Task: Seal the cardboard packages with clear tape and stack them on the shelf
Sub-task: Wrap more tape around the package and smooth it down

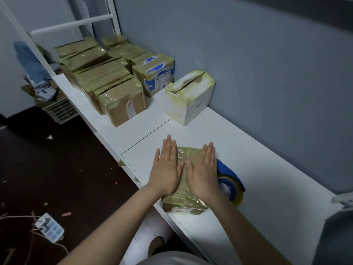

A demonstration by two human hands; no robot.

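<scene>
Both hands (pixel 168 169) (pixel 203 173) flat — fingers straight

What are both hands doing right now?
Left hand: open, flat on the taped package.
Right hand: open, flat on the same package.

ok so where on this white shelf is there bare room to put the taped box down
Bare white shelf lies between the taped brown cardboard box under the left hand and right hand and the white carton, and also right of the blue tape dispenser along the grey wall. The far end is crowded with rows of taped cardboard boxes.
</scene>
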